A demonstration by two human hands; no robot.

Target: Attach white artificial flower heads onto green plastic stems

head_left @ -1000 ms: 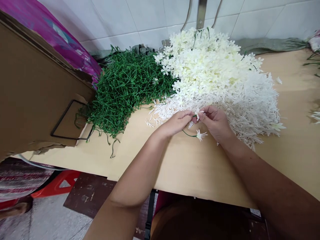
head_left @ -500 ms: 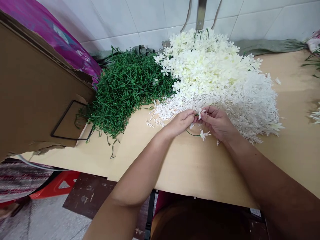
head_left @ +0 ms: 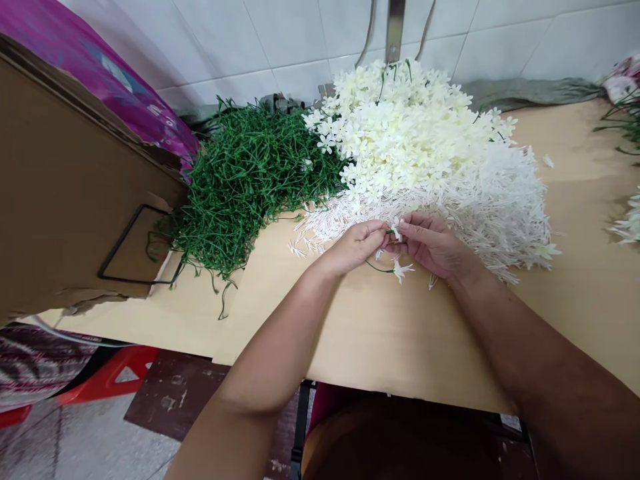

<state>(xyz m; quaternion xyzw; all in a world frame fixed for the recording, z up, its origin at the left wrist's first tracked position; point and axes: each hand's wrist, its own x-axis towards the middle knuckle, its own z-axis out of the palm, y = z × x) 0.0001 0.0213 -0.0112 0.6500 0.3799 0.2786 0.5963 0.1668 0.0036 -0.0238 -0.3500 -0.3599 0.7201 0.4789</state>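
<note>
My left hand (head_left: 361,244) is closed in a pinch on the green stem (head_left: 381,269) of an artificial flower. One branch of that stem hangs below the hands and ends in a white flower (head_left: 401,270). My right hand (head_left: 429,241) pinches a small white blossom (head_left: 397,230) at the stem's upper tip, thumb on top. Just beyond the hands lie a heap of thin white stamens (head_left: 505,200) and a pile of cream-white petals (head_left: 405,127). Left of these is a heap of green plastic stems (head_left: 260,167).
A cardboard box (head_left: 75,187) with a black wire frame (head_left: 107,257) stands at the left of the table (head_left: 360,333). Behind it is a purple bag (head_left: 125,80). More white flowers (head_left: 630,220) lie at the right edge. A tiled wall (head_left: 300,40) closes the back.
The fingers of my right hand have shifted slightly around the white blossom. Both hands keep hold of the flower at nearly the same spot. The whole view has moved a little.
</note>
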